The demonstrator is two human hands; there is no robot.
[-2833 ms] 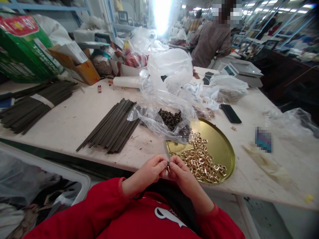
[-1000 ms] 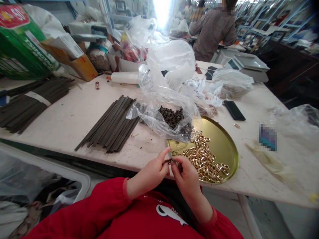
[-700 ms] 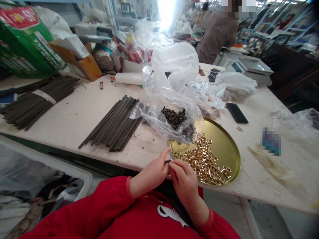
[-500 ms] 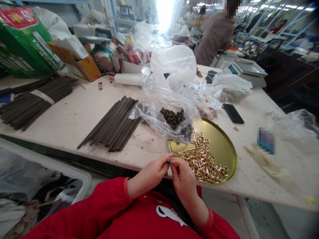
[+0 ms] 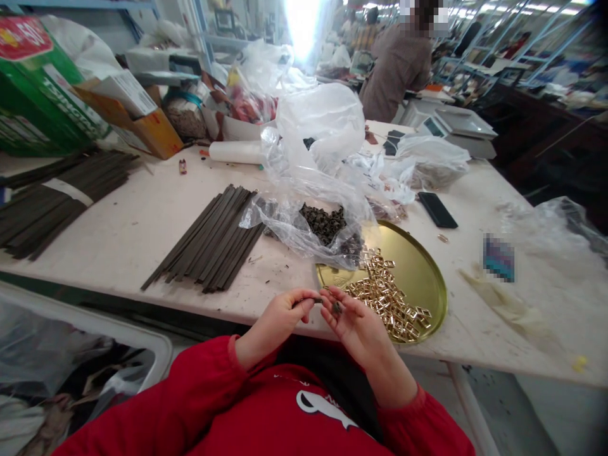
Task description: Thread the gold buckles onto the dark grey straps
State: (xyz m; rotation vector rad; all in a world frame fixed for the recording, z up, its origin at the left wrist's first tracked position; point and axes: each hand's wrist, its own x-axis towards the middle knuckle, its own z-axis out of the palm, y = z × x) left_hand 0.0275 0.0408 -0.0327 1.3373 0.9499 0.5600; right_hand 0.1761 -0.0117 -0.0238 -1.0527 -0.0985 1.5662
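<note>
My left hand (image 5: pixel 280 315) and my right hand (image 5: pixel 349 316) meet at the table's near edge. The left pinches the end of a thin dark strap piece (image 5: pixel 314 300). The right, palm up with fingers curled, holds a small dark piece (image 5: pixel 336 308) against that strap. Just beyond my right hand lies a round gold tray (image 5: pixel 418 266) with a heap of gold buckles (image 5: pixel 384 297). A clear plastic bag (image 5: pixel 304 215) with small dark loops (image 5: pixel 325 223) overlaps the tray's far left rim. A fan of dark straps (image 5: pixel 211 239) lies left of the bag.
A second strap bundle (image 5: pixel 52 202) lies at far left beside a green carton (image 5: pixel 38 82) and an open cardboard box (image 5: pixel 137 114). A black phone (image 5: pixel 437 209), more plastic bags (image 5: pixel 427 161) and a scale (image 5: pixel 460 130) sit farther back. A person (image 5: pixel 396 63) stands behind the table. A plastic bin (image 5: pixel 95 342) stands at lower left.
My hands stayed at the table edge working the strap end. The right hand has turned palm up and drawn slightly away from the left, showing the small dark piece.
</note>
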